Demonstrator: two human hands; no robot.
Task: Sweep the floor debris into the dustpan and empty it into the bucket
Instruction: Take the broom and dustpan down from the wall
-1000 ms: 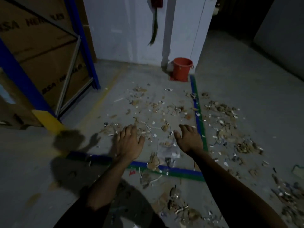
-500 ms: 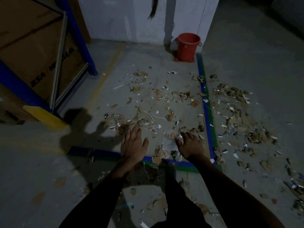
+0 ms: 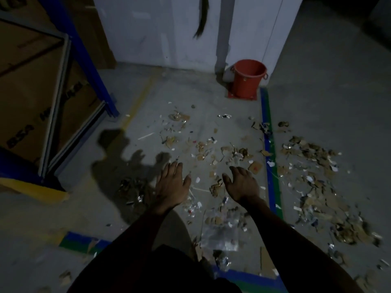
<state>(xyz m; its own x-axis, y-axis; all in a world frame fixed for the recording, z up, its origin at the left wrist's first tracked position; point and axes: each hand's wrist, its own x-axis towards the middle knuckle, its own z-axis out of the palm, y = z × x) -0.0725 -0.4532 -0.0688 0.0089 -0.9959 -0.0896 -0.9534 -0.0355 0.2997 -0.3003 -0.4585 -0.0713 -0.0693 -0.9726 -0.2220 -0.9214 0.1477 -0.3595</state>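
Scraps of cardboard, paper and foil debris lie scattered over the grey concrete floor, with a denser spread of debris right of the blue-green tape. A red bucket stands upright at the foot of the white wall, far centre. My left hand and my right hand are stretched forward, palms down, fingers loosely spread, holding nothing. No dustpan or broom is in view.
A blue metal rack with large cardboard boxes stands at the left, a yellow guard at its foot. Blue-green tape runs from the bucket toward me. A white wall closes the far side.
The view has moved forward and tilted down, so the bucket and debris are closer. Both hands stay stretched out and hold nothing.
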